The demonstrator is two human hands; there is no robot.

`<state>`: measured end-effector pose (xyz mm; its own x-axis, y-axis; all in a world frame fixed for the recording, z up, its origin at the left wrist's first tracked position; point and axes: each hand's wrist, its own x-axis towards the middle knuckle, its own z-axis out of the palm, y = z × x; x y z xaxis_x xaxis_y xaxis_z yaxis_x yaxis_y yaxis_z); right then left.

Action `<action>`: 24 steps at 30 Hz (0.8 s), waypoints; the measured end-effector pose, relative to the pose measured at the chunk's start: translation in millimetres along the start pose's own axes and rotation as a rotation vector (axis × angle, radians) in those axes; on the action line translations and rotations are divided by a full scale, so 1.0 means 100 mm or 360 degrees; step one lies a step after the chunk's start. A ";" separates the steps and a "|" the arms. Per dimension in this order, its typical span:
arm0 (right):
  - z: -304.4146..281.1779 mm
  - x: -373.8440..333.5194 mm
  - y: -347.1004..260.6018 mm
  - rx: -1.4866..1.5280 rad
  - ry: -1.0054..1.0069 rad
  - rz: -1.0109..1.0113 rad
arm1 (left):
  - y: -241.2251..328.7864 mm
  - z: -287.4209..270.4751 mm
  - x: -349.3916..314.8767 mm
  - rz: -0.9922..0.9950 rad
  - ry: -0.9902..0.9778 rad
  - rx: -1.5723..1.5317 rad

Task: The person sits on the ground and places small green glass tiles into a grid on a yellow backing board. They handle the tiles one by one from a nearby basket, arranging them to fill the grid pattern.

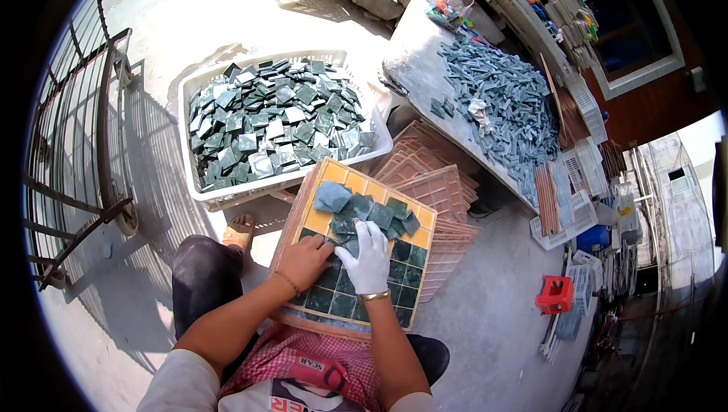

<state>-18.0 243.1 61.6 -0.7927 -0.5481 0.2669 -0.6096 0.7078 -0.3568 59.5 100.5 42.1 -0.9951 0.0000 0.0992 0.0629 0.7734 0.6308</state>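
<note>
A square grid tray (422, 260) with thin ribs and a yellow base rests tilted on my lap. Dark green square tiles (345, 307) fill the compartments of its near part. Loose green tiles (381, 216) lie in a heap over its far middle, beside a paler grey-green piece (331, 197). My left hand (303, 262), bare, has its fingers bent and together at the tiles' edge; what they grip is hidden. In a white glove, my right hand (367, 260) reaches over the heap, its thumb and fingers around a green tile (352, 245).
Beyond the tray stands a white plastic crate (199, 194) heaped with green tiles. Reddish grid trays (438, 184) are stacked at its right. A table (415, 63) bears many narrow grey-green strips (504, 97). A metal railing (102, 124) is at left, a red stool (554, 294) at right.
</note>
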 end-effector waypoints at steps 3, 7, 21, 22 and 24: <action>0.10 0.16 0.07 -0.0332 -0.0025 -0.0293 | 0.00 0.03 0.00 -0.0049 0.0097 -0.0029; 0.06 0.29 0.28 -0.0428 -0.0092 -0.0416 | 0.03 -0.05 0.04 0.0036 0.0032 0.0123; -0.37 0.05 0.35 -0.0128 -0.0374 0.0279 | 0.04 0.01 0.20 -0.0125 -0.0015 0.0184; -0.35 0.06 0.40 -0.0077 -0.0392 0.0277 | 0.02 0.00 0.20 -0.0084 -0.0036 0.0191; -0.32 0.07 0.53 0.0025 -0.0403 0.0242 | -0.02 -0.01 0.21 0.0006 -0.0075 0.0204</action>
<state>-55.8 291.4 73.3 -0.8467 -0.5317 -0.0220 -0.4824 0.7844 -0.3899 38.2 98.3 43.9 -0.9975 0.0306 0.0636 0.0596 0.8481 0.5264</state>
